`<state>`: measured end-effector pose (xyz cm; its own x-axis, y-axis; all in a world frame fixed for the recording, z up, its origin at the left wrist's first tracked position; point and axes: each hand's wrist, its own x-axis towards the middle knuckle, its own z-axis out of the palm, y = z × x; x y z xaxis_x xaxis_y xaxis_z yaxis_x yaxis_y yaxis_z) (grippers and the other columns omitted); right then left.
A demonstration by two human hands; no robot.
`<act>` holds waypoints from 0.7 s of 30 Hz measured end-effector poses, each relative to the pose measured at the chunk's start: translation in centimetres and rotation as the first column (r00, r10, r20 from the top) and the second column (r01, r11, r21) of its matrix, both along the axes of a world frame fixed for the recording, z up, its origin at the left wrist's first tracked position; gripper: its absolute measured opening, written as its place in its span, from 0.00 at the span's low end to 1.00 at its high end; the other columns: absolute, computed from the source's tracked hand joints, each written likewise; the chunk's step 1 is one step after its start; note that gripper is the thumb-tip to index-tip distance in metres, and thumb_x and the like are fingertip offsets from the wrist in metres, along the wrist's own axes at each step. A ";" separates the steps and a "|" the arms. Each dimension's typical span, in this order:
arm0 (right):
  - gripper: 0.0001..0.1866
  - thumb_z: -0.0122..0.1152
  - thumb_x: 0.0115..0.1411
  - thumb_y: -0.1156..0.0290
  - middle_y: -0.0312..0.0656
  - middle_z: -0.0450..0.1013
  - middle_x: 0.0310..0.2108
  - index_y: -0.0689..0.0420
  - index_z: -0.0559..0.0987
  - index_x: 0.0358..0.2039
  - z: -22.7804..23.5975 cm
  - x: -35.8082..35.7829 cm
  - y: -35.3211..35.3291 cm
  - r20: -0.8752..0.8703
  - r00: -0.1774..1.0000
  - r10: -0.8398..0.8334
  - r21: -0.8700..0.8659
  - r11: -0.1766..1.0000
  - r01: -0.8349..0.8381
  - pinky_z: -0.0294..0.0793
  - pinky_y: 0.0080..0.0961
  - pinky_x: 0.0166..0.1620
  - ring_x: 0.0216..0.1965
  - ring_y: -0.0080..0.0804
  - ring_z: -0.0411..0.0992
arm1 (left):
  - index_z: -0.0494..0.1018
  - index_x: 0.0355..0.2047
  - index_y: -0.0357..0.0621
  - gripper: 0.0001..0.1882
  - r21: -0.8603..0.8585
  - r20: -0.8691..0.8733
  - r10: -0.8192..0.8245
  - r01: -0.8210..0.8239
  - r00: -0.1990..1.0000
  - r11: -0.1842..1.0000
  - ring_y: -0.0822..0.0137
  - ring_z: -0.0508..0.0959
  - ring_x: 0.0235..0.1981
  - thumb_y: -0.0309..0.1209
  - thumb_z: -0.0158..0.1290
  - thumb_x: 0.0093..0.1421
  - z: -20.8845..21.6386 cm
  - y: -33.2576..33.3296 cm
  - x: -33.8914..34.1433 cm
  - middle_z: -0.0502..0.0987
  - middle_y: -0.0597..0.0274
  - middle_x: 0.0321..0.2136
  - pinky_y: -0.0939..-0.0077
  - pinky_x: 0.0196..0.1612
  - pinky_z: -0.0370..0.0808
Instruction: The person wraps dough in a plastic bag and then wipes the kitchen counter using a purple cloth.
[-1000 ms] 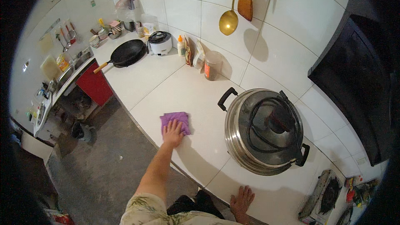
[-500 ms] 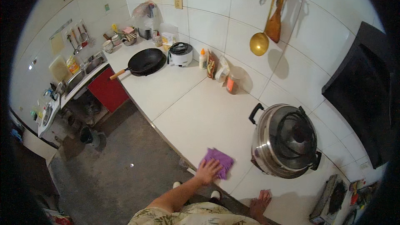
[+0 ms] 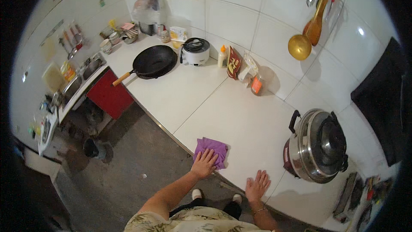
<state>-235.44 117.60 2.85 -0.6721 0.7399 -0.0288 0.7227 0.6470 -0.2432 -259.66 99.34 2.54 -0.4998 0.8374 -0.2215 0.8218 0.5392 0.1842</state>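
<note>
My left hand [image 3: 205,163] lies flat with its fingers spread on a folded purple cloth [image 3: 218,148], pressing it to the white tiled countertop [image 3: 253,133] close to the front edge. To its right, my right hand [image 3: 258,184] rests palm down on the bare counter, fingers apart and nothing in them. Beyond the right hand stands a large steel electric pot [image 3: 300,150] with a dark glass lid [image 3: 328,141] and black side handles.
Along the wall stand a wok [image 3: 154,60] with a wooden handle, a white rice cooker [image 3: 197,51], a squeeze bottle [image 3: 222,56], packets [image 3: 234,62] and an orange-labelled jar [image 3: 256,85]. A golden ladle [image 3: 299,47] hangs above. A gas stove [image 3: 346,197] sits far right.
The view has shifted along the counter. The cloth and my left hand have slid leftward along the counter edge. My right hand is now farther onto the counter and nearer the cloth.
</note>
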 end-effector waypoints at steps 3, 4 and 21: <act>0.37 0.51 0.59 0.53 0.52 0.45 0.67 0.58 0.54 0.64 0.3 -0.5 -0.1 -0.001 1.000 0.000 -0.007 1.000 0.000 0.31 0.51 0.66 0.67 0.50 0.41 | 0.50 0.66 0.55 0.35 0.073 0.025 -0.045 0.043 0.999 0.996 0.53 0.43 0.68 0.51 0.43 0.62 -0.4 -0.8 -3.3 0.46 0.57 0.67 0.48 0.66 0.40; 0.38 0.52 0.58 0.52 0.51 0.45 0.67 0.58 0.55 0.64 0.6 -0.7 -0.1 0.019 0.999 -0.031 -0.030 0.999 0.032 0.30 0.49 0.66 0.67 0.49 0.41 | 0.51 0.65 0.55 0.34 0.062 0.043 0.030 -0.032 0.999 0.998 0.53 0.44 0.68 0.50 0.43 0.62 0.4 -0.7 -5.6 0.47 0.58 0.67 0.48 0.66 0.40; 0.37 0.56 0.54 0.49 0.57 0.54 0.61 0.59 0.63 0.59 0.2 -1.0 0.4 -0.005 1.000 -0.027 0.039 0.999 0.027 0.41 0.61 0.61 0.62 0.58 0.51 | 0.49 0.66 0.54 0.34 0.102 0.041 -0.322 0.317 0.946 0.943 0.53 0.41 0.68 0.48 0.42 0.62 0.3 19.5 -2.3 0.44 0.57 0.67 0.47 0.66 0.36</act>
<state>-236.45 117.99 3.08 -0.6520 0.7582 0.0035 0.7389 0.6364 -0.2217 -261.91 118.81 2.88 -0.1917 0.9691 -0.1553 0.9349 0.2284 0.2715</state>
